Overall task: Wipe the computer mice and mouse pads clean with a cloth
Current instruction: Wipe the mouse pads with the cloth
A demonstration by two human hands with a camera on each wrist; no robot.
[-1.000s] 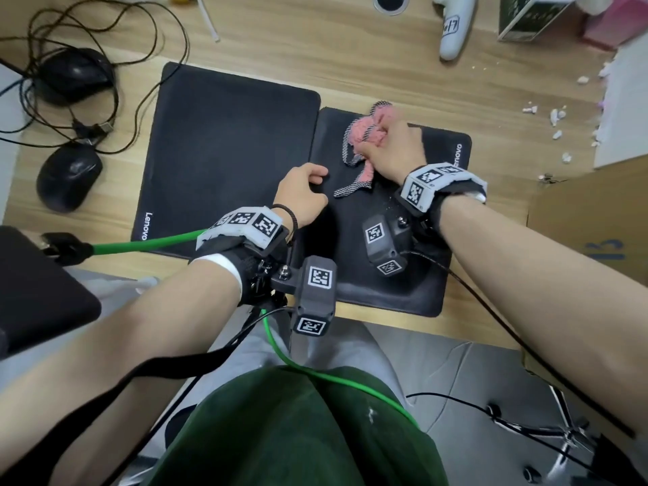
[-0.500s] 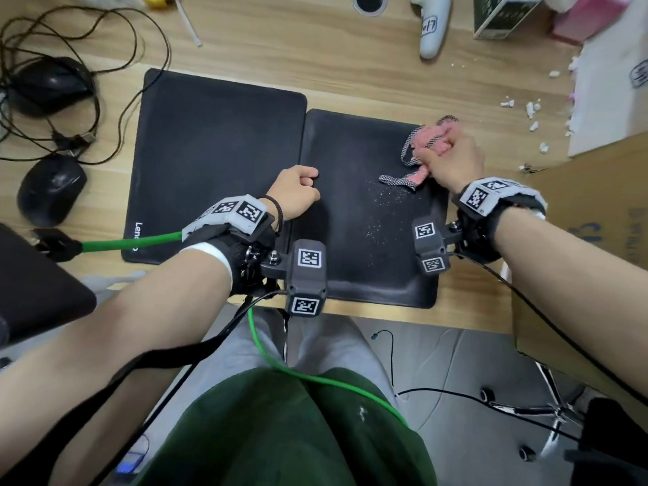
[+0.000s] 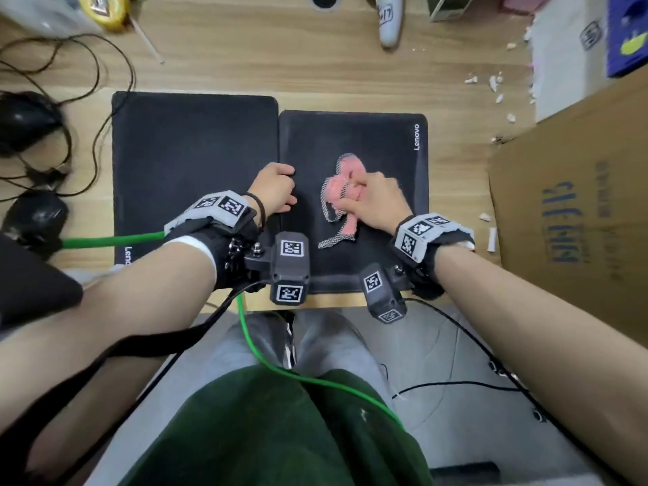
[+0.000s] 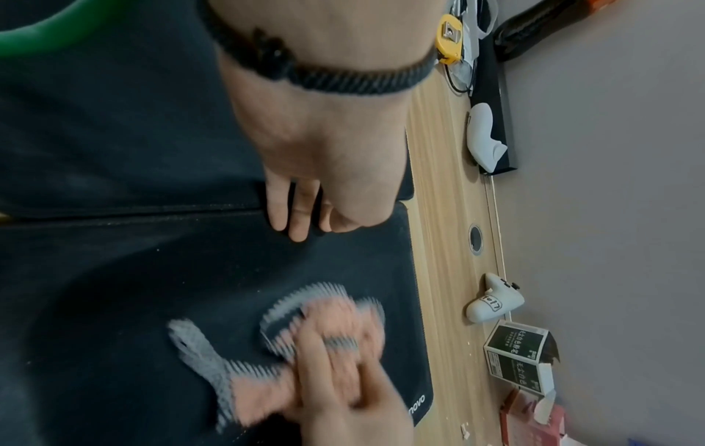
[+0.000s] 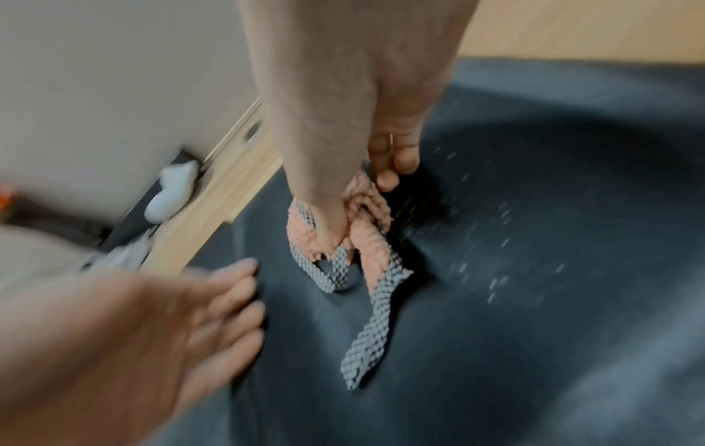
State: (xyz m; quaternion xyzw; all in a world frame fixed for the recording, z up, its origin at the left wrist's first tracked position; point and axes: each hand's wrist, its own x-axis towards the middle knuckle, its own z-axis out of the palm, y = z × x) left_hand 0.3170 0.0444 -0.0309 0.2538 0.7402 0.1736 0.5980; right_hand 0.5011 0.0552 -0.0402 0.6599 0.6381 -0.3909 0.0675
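Two mice [image 3: 33,212] sit at the frame's left beside two pads [image 3: 354,142]; right hand [image 3: 377,199] clutches the cloth [image 3: 338,191], left hand [image 3: 275,189] rests loosely curled on the seam, holding nothing

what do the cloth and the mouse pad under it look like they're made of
Cloth: looks like soft pink fleecy microfibre, fuzzy nap, with a grey woven mesh-like edge; it bunches limply in the right hand.
Right mouse pad: probably fabric-topped foam or rubber, matte black, no glare; pale specks show on it in the right wrist view.

Office desk: wood top [image 3: 315,64] w/ mouse pads [image 3: 193,145], wired mice [image 3: 24,117], cable hole [image 3: 324,0].
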